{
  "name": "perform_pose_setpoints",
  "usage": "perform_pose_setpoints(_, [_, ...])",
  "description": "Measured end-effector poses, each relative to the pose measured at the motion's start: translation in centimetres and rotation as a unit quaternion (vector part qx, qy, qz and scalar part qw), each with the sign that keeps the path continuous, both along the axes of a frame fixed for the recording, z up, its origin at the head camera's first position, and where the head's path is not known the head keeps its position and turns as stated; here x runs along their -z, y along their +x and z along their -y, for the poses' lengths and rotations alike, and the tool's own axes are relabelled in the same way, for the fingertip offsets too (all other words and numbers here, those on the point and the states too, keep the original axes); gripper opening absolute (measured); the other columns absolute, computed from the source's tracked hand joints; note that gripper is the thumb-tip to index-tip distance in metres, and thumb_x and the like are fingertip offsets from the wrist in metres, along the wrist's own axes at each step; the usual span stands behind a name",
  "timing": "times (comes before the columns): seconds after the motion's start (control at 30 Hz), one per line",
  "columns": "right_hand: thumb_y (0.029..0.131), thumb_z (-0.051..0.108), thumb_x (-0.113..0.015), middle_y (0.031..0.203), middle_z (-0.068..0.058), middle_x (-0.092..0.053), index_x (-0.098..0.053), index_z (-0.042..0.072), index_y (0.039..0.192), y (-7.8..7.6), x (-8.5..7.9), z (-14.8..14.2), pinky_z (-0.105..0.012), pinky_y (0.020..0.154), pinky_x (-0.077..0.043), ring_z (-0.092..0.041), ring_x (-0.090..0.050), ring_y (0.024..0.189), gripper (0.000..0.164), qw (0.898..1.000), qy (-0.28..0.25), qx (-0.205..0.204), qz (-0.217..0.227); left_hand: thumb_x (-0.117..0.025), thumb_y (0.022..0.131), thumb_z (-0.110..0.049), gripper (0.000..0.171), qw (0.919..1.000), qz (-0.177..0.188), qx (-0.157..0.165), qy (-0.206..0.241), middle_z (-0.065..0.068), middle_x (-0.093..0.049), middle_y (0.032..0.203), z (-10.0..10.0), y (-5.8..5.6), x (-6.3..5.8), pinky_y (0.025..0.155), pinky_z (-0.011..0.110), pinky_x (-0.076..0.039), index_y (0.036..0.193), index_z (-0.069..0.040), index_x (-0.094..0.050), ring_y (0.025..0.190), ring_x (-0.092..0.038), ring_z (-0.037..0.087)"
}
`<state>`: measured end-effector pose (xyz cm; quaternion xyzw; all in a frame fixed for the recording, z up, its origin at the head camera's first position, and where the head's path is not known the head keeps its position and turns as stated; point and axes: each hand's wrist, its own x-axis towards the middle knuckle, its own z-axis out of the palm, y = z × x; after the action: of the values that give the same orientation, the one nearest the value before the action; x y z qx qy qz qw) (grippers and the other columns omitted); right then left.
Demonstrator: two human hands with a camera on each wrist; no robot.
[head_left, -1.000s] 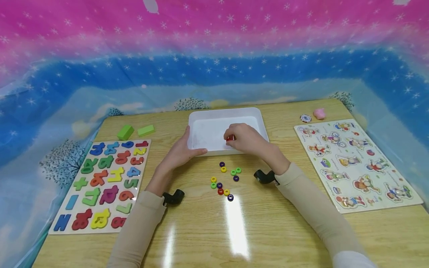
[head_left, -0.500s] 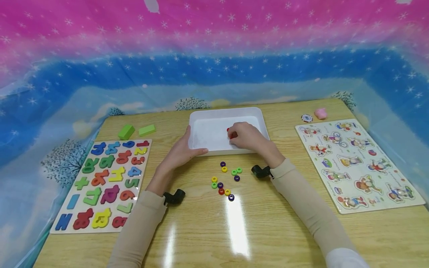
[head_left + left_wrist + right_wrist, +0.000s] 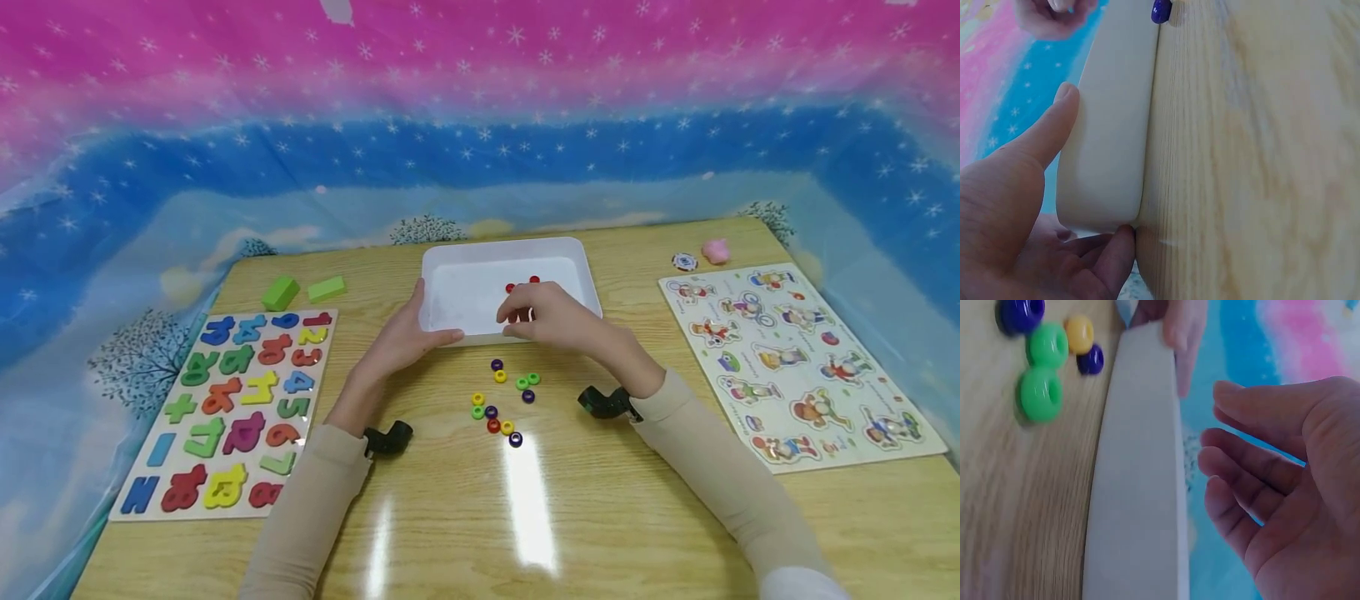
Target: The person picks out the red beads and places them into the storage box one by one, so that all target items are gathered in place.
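A white tray (image 3: 450, 258) lies at the table's far side with red beads (image 3: 534, 280) on its floor. My left hand (image 3: 399, 337) holds the tray's near left corner, thumb along the front wall and fingers round the end, as the left wrist view shows. Over the near right part of the tray is my right hand (image 3: 551, 317). In the right wrist view its fingers (image 3: 1229, 512) are loosely bent, thumb apart, and hold nothing. On the table before the tray lie several ring beads: purple (image 3: 528, 397), yellow (image 3: 500, 377), green (image 3: 477, 412) and red (image 3: 493, 426).
A number puzzle board (image 3: 168, 417) lies left, with green blocks (image 3: 281, 293) behind it. To the right is a picture puzzle board (image 3: 720, 367); behind it are a poker chip (image 3: 684, 262) and a pink pig figure (image 3: 716, 251). A patterned cloth (image 3: 480, 158) hangs behind the table.
My right hand has let go of red beads inside the tray and drawn back toward the tray's near edge. The left hand keeps its hold on the corner.
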<state>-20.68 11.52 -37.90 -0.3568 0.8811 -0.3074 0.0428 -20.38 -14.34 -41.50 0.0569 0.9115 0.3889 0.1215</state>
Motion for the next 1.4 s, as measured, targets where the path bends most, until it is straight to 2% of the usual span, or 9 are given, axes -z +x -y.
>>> perform_pose_setpoints(0.13, [0.085, 0.015, -0.066, 0.082, 0.008, -0.063, -0.072, 0.015, 0.093, 2.0, -0.6, 0.6, -0.024, 0.064, -0.047, -0.007, -0.053, 0.071, 0.01, 0.999, 0.017, -0.037, -0.009, -0.07, 0.073, -0.055, 0.115, 1.0, -0.007, 0.003, 0.003, 0.008, -0.015, 0.156, 0.0, 0.0, -0.1, 0.109, 0.05, -0.03, 0.149, -0.02, 0.009, 0.14, -0.026, 0.027])
perform_pose_setpoints(0.33, [0.085, 0.018, -0.066, 0.08, 0.013, -0.059, -0.071, 0.018, 0.089, 5.0, -0.8, 1.6, -0.021, 0.064, -0.046, -0.005, -0.053, 0.071, 0.007, 0.994, 0.06, -0.095, 0.007, -0.07, 0.071, -0.059, 0.118, 0.9994, -0.026, 0.016, 0.017, 0.008, -0.018, 0.156, 0.0, -0.1, -0.2, 0.108, 0.049, -0.032, 0.149, -0.022, 0.01, 0.138, -0.03, 0.026])
perform_pose_setpoints(0.6, [0.082, 0.022, -0.069, 0.079, 0.014, -0.055, -0.069, 0.022, 0.085, 7.7, 0.0, 2.8, -0.018, 0.063, -0.042, -0.002, -0.049, 0.069, 0.003, 0.98, 0.13, -0.149, -0.014, -0.066, 0.068, -0.067, 0.12, 0.9998, -0.013, 0.015, 0.007, 0.005, -0.013, 0.157, 0.0, -0.2, -0.6, 0.11, 0.047, -0.029, 0.148, -0.025, 0.012, 0.142, -0.022, 0.025])
perform_pose_setpoints(0.77, [0.081, 0.019, -0.07, 0.078, 0.012, -0.053, -0.066, 0.023, 0.081, 8.3, 0.7, 3.2, -0.019, 0.062, -0.042, -0.003, -0.048, 0.069, 0.005, 0.971, 0.171, -0.16, -0.04, -0.066, 0.067, -0.068, 0.121, 0.9999, -0.007, 0.012, 0.008, 0.003, -0.01, 0.157, -0.1, -0.1, -0.6, 0.111, 0.047, -0.027, 0.148, -0.024, 0.011, 0.143, -0.019, 0.024])
perform_pose_setpoints(0.97, [0.081, 0.015, -0.067, 0.074, 0.012, -0.047, -0.062, 0.023, 0.075, 8.7, 1.2, 3.4, -0.019, 0.057, -0.039, -0.004, -0.045, 0.064, 0.012, 0.969, 0.18, -0.153, -0.074, -0.068, 0.07, -0.062, 0.118, 0.9998, -0.011, 0.009, 0.013, 0.003, -0.011, 0.157, -0.1, 0.0, -0.3, 0.111, 0.047, -0.027, 0.149, -0.023, 0.01, 0.143, -0.02, 0.023])
perform_pose_setpoints(1.13, [0.082, 0.014, -0.064, 0.071, 0.012, -0.044, -0.059, 0.024, 0.072, 9.0, 1.5, 3.7, -0.019, 0.054, -0.036, -0.004, -0.043, 0.062, 0.015, 0.966, 0.18, -0.151, -0.105, -0.067, 0.068, -0.066, 0.119, 0.9998, -0.009, 0.009, 0.014, 0.002, -0.011, 0.157, 0.1, 0.1, -0.1, 0.111, 0.047, -0.028, 0.149, -0.024, 0.011, 0.142, -0.021, 0.023])
perform_pose_setpoints(1.27, [0.082, 0.016, -0.065, 0.077, 0.012, -0.051, -0.066, 0.024, 0.08, 8.6, 1.2, 3.5, -0.018, 0.059, -0.04, -0.003, -0.046, 0.068, 0.008, 0.972, 0.164, -0.138, -0.098, -0.066, 0.067, -0.068, 0.121, 0.9997, -0.01, 0.011, 0.018, 0.002, -0.012, 0.157, 0.1, 0.2, 0.0, 0.11, 0.047, -0.029, 0.148, -0.025, 0.011, 0.142, -0.022, 0.023])
perform_pose_setpoints(1.4, [0.082, 0.019, -0.068, 0.085, 0.012, -0.057, -0.07, 0.023, 0.089, 7.5, 0.1, 2.7, -0.019, 0.064, -0.043, -0.003, -0.05, 0.072, 0.008, 0.982, 0.139, -0.102, -0.082, -0.068, 0.069, -0.063, 0.118, 0.9995, -0.014, 0.014, 0.026, 0.004, -0.015, 0.157, 0.0, 0.3, 0.0, 0.108, 0.048, -0.031, 0.148, -0.026, 0.011, 0.14, -0.026, 0.024])
